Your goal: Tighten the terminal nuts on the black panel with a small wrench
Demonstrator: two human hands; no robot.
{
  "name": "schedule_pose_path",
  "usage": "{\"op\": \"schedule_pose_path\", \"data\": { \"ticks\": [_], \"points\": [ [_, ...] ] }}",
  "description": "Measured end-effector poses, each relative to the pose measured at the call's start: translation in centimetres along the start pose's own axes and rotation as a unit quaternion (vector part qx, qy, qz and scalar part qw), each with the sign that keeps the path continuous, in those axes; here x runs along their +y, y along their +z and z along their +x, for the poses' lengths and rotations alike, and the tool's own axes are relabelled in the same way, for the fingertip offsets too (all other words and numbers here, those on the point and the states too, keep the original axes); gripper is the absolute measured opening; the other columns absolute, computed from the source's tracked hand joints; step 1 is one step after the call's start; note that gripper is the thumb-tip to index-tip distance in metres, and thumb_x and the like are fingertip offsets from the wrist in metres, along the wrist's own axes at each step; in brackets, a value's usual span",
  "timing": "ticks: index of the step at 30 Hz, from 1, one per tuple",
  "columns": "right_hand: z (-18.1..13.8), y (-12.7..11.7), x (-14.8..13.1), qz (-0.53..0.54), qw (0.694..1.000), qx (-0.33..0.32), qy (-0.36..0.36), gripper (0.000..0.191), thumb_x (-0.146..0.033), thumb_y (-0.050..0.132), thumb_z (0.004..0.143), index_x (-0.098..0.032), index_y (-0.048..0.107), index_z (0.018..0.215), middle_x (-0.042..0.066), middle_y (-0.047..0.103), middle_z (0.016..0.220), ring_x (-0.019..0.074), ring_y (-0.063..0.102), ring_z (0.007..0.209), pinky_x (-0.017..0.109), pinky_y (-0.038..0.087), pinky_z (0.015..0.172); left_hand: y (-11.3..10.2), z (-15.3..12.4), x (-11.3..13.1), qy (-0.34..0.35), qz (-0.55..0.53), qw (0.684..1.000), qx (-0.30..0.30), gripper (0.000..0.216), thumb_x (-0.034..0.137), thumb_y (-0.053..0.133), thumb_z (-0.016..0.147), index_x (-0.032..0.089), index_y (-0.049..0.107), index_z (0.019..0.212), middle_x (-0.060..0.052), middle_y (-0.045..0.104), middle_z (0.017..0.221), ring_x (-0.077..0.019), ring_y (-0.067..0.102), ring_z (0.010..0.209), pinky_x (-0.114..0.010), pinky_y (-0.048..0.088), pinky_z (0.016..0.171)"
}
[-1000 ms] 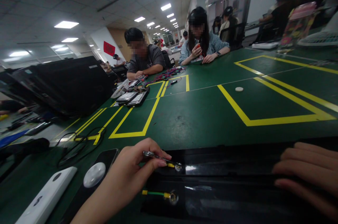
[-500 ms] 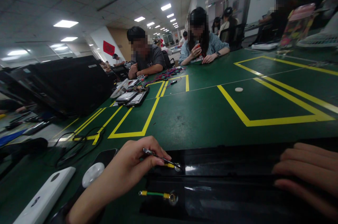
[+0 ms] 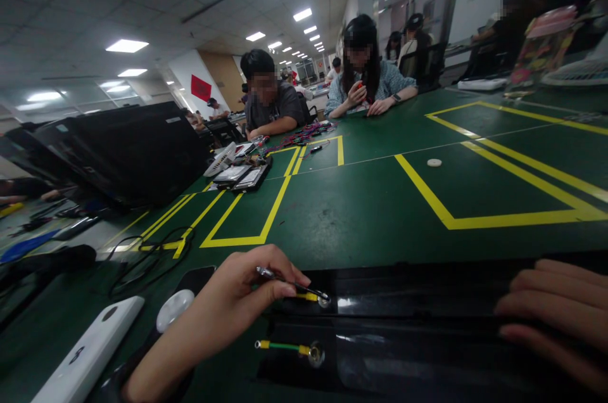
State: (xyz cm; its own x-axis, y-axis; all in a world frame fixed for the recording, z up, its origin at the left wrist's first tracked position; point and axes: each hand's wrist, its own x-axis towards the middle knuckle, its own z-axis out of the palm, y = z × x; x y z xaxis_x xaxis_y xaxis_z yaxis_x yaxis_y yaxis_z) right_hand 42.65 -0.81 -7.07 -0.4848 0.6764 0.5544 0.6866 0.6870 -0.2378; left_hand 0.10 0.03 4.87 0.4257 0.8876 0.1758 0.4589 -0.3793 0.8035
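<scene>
My left hand (image 3: pixel 237 308) pinches a thin metal screwdriver (image 3: pixel 289 284). Its tip sits on a screw with a ring terminal (image 3: pixel 323 300) at the left end of a long glossy black panel (image 3: pixel 418 339). A second green-and-yellow wire with a ring terminal (image 3: pixel 297 348) lies fastened lower on the same panel. My right hand (image 3: pixel 555 317) rests fingers-flat on the panel's right end, holding nothing.
A green table (image 3: pixel 361 200) carries yellow tape outlines. A white device (image 3: pixel 90 352), a white round cap (image 3: pixel 175 310) on a phone, and black cables (image 3: pixel 142 257) lie at left. A large black case (image 3: pixel 118 149) stands farther left. Two people sit at the far side.
The view has shifted slightly to the right. My left hand has kept the screwdriver on the same screw; my right hand has stayed put.
</scene>
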Motion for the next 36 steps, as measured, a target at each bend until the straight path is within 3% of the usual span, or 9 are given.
{"op": "schedule_pose_path", "data": {
  "ticks": [4, 6, 12, 23, 28, 36],
  "points": [
    [-0.2, -0.9, 0.0, -0.033, 0.999, -0.029, -0.014, 0.03, -0.064, 0.064, 0.094, -0.037, 0.073, 0.103, 0.0, 0.068, 0.085, 0.025, 0.065, 0.082, 0.036, 0.056, 0.064, 0.3, -1.0, 0.9, -0.026, 0.017, 0.991, 0.13, 0.013, 0.012, 0.073, 0.088, 0.025, 0.075, 0.09, 0.002, 0.086, 0.09, -0.0146, 0.082, 0.08, -0.02, 0.065, 0.072],
    [-0.2, -1.3, 0.1, -0.053, 0.997, -0.048, -0.024, 0.024, -0.058, 0.065, 0.096, -0.037, 0.071, 0.105, -0.001, 0.069, 0.09, 0.023, 0.066, 0.082, 0.035, 0.059, 0.066, 0.8, -1.4, 1.4, -0.033, 0.047, 0.986, 0.158, 0.012, 0.015, 0.072, 0.088, 0.026, 0.075, 0.091, 0.003, 0.087, 0.088, -0.0143, 0.082, 0.075, -0.02, 0.064, 0.067],
    [-0.6, -1.6, 0.2, -0.11, 0.989, -0.075, -0.059, 0.018, -0.05, 0.059, 0.101, -0.034, 0.064, 0.108, -0.003, 0.068, 0.096, 0.0191, 0.068, 0.084, 0.034, 0.064, 0.069, 2.5, -1.6, 1.4, -0.023, 0.167, 0.979, 0.111, 0.009, 0.02, 0.075, 0.089, 0.028, 0.075, 0.093, 0.003, 0.086, 0.088, -0.0164, 0.082, 0.074, -0.022, 0.063, 0.065],
    [0.0, -2.1, 0.0, -0.128, 0.984, -0.087, -0.088, 0.017, -0.046, 0.057, 0.103, -0.032, 0.062, 0.11, -0.003, 0.068, 0.097, 0.017, 0.066, 0.083, 0.031, 0.063, 0.068, 2.6, -1.7, 0.7, -0.038, 0.19, 0.977, 0.085, 0.006, 0.024, 0.072, 0.094, 0.029, 0.072, 0.096, 0.004, 0.087, 0.095, -0.0182, 0.083, 0.081, -0.024, 0.064, 0.068],
    [0.3, -2.2, -0.4, -0.067, 0.995, -0.067, -0.03, 0.015, -0.048, 0.063, 0.099, -0.036, 0.067, 0.107, -0.003, 0.069, 0.096, 0.0192, 0.067, 0.084, 0.033, 0.063, 0.07, 2.7, -1.4, 0.9, -0.038, 0.201, 0.976, 0.075, 0.004, 0.025, 0.072, 0.093, 0.028, 0.073, 0.095, 0.002, 0.087, 0.092, -0.0199, 0.083, 0.079, -0.025, 0.064, 0.066],
    [0.1, -1.4, -0.6, 0.0, 1.0, 0.007, 0.009, 0.034, -0.066, 0.065, 0.091, -0.036, 0.074, 0.105, 0.003, 0.068, 0.084, 0.0267, 0.066, 0.082, 0.036, 0.056, 0.062, 2.7, -1.3, 1.1, -0.035, 0.191, 0.976, 0.096, 0.007, 0.02, 0.07, 0.089, 0.026, 0.074, 0.09, 0.001, 0.087, 0.088, -0.0192, 0.082, 0.074, -0.024, 0.062, 0.062]
  ]
}}
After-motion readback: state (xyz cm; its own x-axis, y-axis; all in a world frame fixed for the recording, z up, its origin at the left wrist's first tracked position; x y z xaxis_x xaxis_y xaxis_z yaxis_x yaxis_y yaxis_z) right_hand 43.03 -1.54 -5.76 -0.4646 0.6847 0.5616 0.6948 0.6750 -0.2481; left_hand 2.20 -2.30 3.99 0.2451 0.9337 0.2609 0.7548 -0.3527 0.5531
